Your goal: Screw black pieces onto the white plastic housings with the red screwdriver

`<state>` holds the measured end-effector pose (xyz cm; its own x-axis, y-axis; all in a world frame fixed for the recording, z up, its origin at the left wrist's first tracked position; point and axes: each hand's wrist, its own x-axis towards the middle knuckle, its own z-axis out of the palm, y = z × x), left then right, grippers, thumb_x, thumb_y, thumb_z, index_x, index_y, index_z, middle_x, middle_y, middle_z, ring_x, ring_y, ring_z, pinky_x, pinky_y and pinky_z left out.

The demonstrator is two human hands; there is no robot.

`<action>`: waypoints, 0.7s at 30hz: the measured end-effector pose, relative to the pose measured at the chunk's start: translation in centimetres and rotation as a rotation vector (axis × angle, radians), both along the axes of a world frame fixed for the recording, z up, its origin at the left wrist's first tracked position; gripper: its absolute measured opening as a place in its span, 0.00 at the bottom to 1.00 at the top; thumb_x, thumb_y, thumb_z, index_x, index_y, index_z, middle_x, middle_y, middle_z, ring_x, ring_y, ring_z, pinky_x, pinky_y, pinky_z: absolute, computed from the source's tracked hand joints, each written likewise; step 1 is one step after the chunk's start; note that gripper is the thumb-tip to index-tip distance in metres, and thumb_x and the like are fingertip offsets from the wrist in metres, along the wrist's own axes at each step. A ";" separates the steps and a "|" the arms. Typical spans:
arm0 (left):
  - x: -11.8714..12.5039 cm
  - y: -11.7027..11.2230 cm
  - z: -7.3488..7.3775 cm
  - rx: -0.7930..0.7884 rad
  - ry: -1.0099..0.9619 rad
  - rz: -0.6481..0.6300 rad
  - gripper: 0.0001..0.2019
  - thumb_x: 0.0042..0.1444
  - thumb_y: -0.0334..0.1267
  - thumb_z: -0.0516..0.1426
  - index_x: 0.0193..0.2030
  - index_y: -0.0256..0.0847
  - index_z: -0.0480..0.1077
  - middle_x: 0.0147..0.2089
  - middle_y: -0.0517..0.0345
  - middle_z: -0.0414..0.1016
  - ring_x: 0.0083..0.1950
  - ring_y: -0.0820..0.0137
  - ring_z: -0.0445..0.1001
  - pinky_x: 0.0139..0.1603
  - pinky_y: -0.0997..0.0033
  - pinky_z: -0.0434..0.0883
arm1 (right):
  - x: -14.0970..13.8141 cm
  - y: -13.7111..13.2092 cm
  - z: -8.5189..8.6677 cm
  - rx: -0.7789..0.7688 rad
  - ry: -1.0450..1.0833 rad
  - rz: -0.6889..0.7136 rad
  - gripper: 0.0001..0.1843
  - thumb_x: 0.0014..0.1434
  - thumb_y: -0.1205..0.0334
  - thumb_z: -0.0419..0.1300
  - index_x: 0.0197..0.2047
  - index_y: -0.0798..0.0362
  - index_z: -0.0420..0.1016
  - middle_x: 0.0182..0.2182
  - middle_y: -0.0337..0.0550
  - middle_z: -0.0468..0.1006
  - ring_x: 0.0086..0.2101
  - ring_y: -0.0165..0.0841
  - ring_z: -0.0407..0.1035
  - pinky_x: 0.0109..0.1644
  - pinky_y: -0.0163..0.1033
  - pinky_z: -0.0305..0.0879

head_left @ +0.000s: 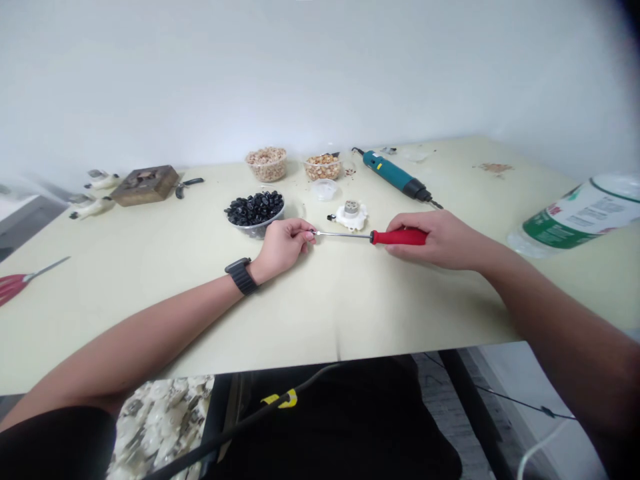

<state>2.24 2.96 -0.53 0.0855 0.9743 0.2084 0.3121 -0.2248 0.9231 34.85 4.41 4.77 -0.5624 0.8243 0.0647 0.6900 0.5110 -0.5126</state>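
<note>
Two bare forearms reached forward across a pale desk (350, 313). The left hand (283, 245), with a dark watch (242, 275) on its wrist, rested on the desk, its grip pinched closed around the metal tip of one red-handled screwdriver (373, 236); whether anything small sat between the fingers could not be told. The right hand (440, 239) was wrapped closed around the screwdriver's red handle. The tool lay level, just above the desk, bridging the two hands near the desk's middle.

Just beyond the left hand stood one clear bowl of black pieces (255, 210), nearly touching the knuckles. Just beyond the screwdriver shaft sat one small white part with a grey centre (351, 215). Behind that was one small, clear cup (325, 189).

Farther back stood two clear bowls of tan pieces (267, 163) (323, 167), side by side. To their right lay one teal power driver (395, 176), its bit pointing towards the right hand.

At the far left were one brown block (145, 185), one pair of dark-handled pliers (189, 185) and two pale objects (103, 179) (90, 208). One red tool (20, 283) lay at the left edge. One plastic bottle with a green label (580, 215) lay on its side at the right edge.
</note>
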 end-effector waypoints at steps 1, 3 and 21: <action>0.0 0.0 0.0 -0.003 -0.005 0.001 0.05 0.59 0.34 0.62 0.35 0.36 0.79 0.31 0.53 0.83 0.24 0.74 0.71 0.27 0.74 0.68 | 0.0 0.0 0.1 -0.003 -0.003 0.003 0.18 0.64 0.41 0.65 0.44 0.47 0.80 0.33 0.40 0.79 0.31 0.36 0.70 0.34 0.41 0.61; 0.0 0.1 0.0 -0.005 -0.006 0.005 0.05 0.59 0.34 0.62 0.34 0.37 0.79 0.31 0.53 0.83 0.24 0.74 0.71 0.27 0.74 0.69 | -0.1 0.0 0.1 -0.021 -0.016 -0.006 0.20 0.67 0.39 0.62 0.44 0.47 0.81 0.31 0.40 0.78 0.29 0.36 0.69 0.34 0.41 0.60; 0.0 0.2 0.0 -0.044 -0.045 0.016 0.04 0.59 0.33 0.63 0.33 0.37 0.78 0.30 0.54 0.82 0.24 0.75 0.70 0.26 0.74 0.68 | 0.0 0.0 0.0 0.006 -0.035 -0.032 0.22 0.58 0.40 0.70 0.45 0.47 0.76 0.32 0.39 0.78 0.29 0.36 0.68 0.33 0.41 0.59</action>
